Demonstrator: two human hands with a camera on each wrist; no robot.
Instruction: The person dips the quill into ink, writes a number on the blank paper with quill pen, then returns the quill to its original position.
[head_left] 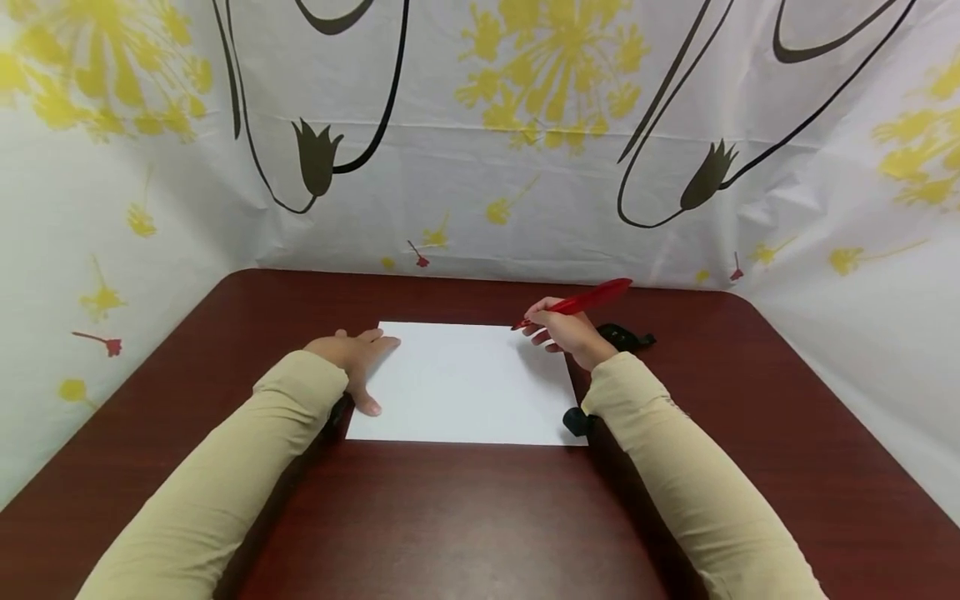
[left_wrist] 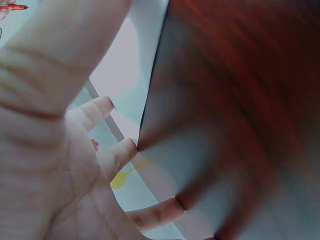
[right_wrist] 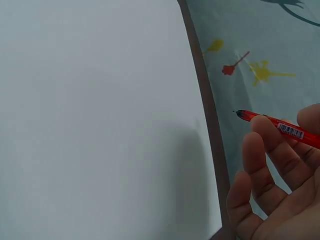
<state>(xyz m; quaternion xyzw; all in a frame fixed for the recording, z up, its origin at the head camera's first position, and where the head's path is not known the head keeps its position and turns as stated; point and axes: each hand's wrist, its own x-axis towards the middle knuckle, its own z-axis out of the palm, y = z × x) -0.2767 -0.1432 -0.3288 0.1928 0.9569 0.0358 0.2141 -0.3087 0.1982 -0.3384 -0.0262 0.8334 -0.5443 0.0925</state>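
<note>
Left of centre: my left hand [head_left: 351, 357] spread; press paper [head_left: 465, 387] flat | Right of centre: my right hand [head_left: 572, 333] pinches red pen [head_left: 598, 295]; grip lightly

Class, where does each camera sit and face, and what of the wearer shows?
Head: on the head, facing forward and down at the white rectangular paper sheet; beige cloth sleeves, left grip and right grip show.
Left wrist: on that wrist, facing the sheet's edge and red-brown table; left grip shows.
Right wrist: on that wrist, facing sheet and slim red pen; right grip shows.
Head and right wrist share pen and sheet.
</note>
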